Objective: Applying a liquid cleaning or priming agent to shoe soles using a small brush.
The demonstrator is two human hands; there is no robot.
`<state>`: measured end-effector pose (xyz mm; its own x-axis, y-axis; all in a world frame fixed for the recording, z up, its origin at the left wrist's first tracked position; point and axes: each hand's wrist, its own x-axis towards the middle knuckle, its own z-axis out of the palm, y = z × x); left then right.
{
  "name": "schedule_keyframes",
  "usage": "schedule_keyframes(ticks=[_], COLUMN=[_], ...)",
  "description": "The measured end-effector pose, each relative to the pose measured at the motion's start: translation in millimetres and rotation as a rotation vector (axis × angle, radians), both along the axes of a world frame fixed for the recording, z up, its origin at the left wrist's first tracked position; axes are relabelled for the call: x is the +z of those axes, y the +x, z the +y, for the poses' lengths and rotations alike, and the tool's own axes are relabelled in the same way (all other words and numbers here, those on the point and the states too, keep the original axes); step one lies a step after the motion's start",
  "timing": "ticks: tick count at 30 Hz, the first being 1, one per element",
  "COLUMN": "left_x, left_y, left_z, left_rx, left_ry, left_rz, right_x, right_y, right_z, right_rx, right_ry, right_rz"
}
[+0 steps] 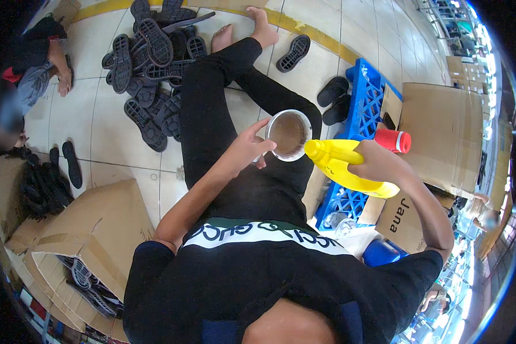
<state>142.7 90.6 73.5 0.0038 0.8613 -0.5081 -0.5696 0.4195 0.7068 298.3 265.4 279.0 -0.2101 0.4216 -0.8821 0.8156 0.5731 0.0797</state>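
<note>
Your left hand (pixel 249 150) grasped the cup (pixel 290 112), trousers (pixel 205 117) beneath it. Your right hand (pixel 379 163) clutched the yellow bottle (pixel 339 173), right of the cup, spout (pixel 313 148) at its rim. Overtilting, I judged, could have splashed any contents past the cup.

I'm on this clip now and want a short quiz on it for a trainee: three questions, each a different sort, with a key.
1. Multiple choice: what does the right hand grip?
A) a red cylinder with a white cap
B) a yellow plastic bottle with a moulded handle
C) a brown cardboard box

2. True or false: the heap of dark, ridged shoe soles lies on the pale tiled floor.

3. Fill in: the round, white-rimmed cup is held by the ____.

Key: 1. B; 2. true; 3. left hand.
</note>
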Motion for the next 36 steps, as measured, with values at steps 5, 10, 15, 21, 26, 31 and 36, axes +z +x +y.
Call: schedule_keyframes(ticks=[5,10,15,21,26,31,36], left_x=[-2.9,0.3,9.3,33.2,58.5,73.2,84.5], left_y=[-0.7,-6.0,-11.0,-19.7,-19.7,-19.9,-11.0], left_z=[-1.6,-3.7,-6.1,-3.4,3.3,12.3,24.4], left_rx=[0.002,0.061,0.118,0.153,0.149,0.135,0.087], left_ry=[0.001,0.013,0.039,0.111,0.127,0.158,0.149], left_rz=[0.001,-0.012,-0.007,0.015,0.056,0.017,0.019], right_x=[2.3,1.5,13.3,19.8,11.9,2.8,-6.5], right_y=[1.9,10.8,15.3,33.6,70.5,125.5,190.0], right_z=[-1.9,-0.6,-2.6,1.2,5.8,10.1,1.1], right_rx=[0.006,0.017,-0.093,-0.186,-0.412,-0.661,-1.101], right_ry=[0.030,0.067,0.110,0.070,0.080,0.113,0.277], right_rz=[0.034,0.112,0.173,0.361,0.591,0.815,1.183])
